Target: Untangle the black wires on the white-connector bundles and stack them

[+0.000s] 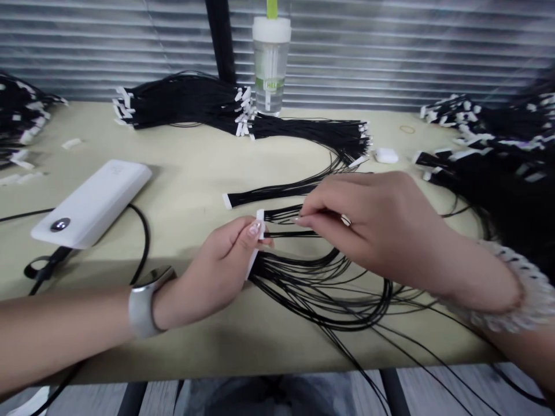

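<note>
Between the thumb and fingers of my left hand [225, 260] is a white connector housing [261, 222], with thin black wires running out of it to the right. My right hand [373, 231] pinches something thin, apparently a single wire, just right of the connector; its fingertips hide most of it. Below the left fingertips lies another white connector [252, 263] with a looping bundle of black wires [321, 289]. Just behind my hands, a flat wire bundle ends in a white connector [227, 201].
Bundled black harnesses [182, 101] lie along the back, with more piled at the right [507, 185] and far left. A white power bank [93, 202] with a black cable rests at the left. A clear bottle [271, 69] stands by the blinds, and a small white case [386, 155] sits back right.
</note>
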Motion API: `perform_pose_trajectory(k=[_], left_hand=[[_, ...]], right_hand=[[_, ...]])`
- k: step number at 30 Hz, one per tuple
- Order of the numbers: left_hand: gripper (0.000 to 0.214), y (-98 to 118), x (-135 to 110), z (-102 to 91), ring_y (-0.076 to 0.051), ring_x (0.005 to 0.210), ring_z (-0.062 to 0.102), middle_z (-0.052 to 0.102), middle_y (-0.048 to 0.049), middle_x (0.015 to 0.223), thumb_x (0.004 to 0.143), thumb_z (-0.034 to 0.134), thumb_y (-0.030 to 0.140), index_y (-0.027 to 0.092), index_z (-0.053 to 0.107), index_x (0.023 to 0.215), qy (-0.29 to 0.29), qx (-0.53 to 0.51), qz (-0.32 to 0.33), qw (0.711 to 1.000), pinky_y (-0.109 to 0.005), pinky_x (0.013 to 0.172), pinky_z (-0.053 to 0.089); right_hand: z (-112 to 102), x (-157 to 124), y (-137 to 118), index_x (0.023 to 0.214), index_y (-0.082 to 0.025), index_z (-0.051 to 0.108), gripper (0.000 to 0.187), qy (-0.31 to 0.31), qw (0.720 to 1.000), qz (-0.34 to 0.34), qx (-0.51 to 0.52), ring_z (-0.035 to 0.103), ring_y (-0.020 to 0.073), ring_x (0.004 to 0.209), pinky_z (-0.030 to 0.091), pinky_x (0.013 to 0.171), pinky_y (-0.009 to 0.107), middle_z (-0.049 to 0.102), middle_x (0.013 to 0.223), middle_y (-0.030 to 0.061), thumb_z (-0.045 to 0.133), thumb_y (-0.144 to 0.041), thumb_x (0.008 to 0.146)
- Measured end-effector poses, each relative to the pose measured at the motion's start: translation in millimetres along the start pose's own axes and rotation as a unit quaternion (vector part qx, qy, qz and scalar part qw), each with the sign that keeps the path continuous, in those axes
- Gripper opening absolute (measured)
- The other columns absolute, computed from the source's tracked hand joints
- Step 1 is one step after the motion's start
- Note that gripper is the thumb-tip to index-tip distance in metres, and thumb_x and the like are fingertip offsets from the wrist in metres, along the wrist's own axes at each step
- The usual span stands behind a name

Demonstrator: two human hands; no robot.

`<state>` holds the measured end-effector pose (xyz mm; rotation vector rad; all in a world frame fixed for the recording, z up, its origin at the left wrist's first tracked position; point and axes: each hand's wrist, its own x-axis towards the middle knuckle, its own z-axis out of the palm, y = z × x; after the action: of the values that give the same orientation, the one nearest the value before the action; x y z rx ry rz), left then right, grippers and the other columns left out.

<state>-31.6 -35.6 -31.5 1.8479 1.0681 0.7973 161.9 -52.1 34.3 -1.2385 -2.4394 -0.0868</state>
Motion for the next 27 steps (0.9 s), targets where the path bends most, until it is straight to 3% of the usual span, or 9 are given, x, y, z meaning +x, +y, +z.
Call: perform_pose_trajectory(k=[11, 14, 18, 22, 27], left_hand=[[0.035, -2, 2, 0.6, -0.011, 0.055, 0.043, 0.05, 0.0007, 0.064, 0.089, 0.032, 0.042, 0.019, 0.045, 0.067, -0.002, -0.026, -0.019, 0.999, -0.024, 0.049, 0.035], [0.035, -1, 2, 0.6, -0.01, 0.055, 0.043, 0.05, -0.0001, 0.064, 0.089, 0.032, 0.042, 0.018, 0.047, 0.068, -0.001, -0.026, -0.023, 0.999, -0.023, 0.048, 0.035], [0.034, 1, 2, -0.1, -0.009, 0.053, 0.038, 0.044, 0.0012, 0.062, 0.089, 0.032, 0.04, 0.018, 0.043, 0.066, -0.012, -0.025, -0.032, 0.999, -0.022, 0.047, 0.033], [0.034, 4, 3, 0.1, -0.008, 0.052, 0.034, 0.038, 0.0025, 0.06, 0.09, 0.031, 0.037, 0.017, 0.039, 0.064, -0.028, -0.034, -0.033, 0.998, -0.02, 0.045, 0.031], [0.031, 5, 4, 0.1, -0.009, 0.054, 0.036, 0.04, 0.0019, 0.061, 0.09, 0.031, 0.033, 0.017, 0.041, 0.064, -0.024, -0.027, -0.017, 0.999, -0.021, 0.048, 0.033]], right_hand=[[22, -3, -1, 0.075, -0.015, 0.058, 0.029, -0.005, 0.996, -0.017, -0.092, 0.05, 0.0088, 0.061, 0.029, 0.052, 0.022, 0.058, 0.069, 0.0009, 0.035, -0.026, 0.088], [24, -3, -2, 0.074, -0.015, 0.058, 0.023, -0.022, 0.994, -0.019, -0.104, 0.049, 0.0089, 0.06, 0.031, 0.052, 0.022, 0.056, 0.068, 0.0007, 0.039, -0.021, 0.086], [27, -5, 1, 0.076, -0.015, 0.058, 0.014, 0.002, 0.989, -0.06, -0.134, 0.047, 0.0088, 0.06, 0.03, 0.051, 0.023, 0.057, 0.069, -0.0002, 0.045, -0.014, 0.081], [30, -7, 3, 0.072, -0.016, 0.058, 0.018, 0.053, 0.977, -0.11, -0.177, 0.046, 0.0088, 0.058, 0.029, 0.049, 0.024, 0.059, 0.07, -0.0002, 0.043, -0.013, 0.081], [27, -6, 2, 0.073, -0.015, 0.06, 0.021, 0.053, 0.959, -0.159, -0.227, 0.045, 0.0086, 0.054, 0.03, 0.047, 0.025, 0.061, 0.07, 0.0017, 0.042, -0.011, 0.083]])
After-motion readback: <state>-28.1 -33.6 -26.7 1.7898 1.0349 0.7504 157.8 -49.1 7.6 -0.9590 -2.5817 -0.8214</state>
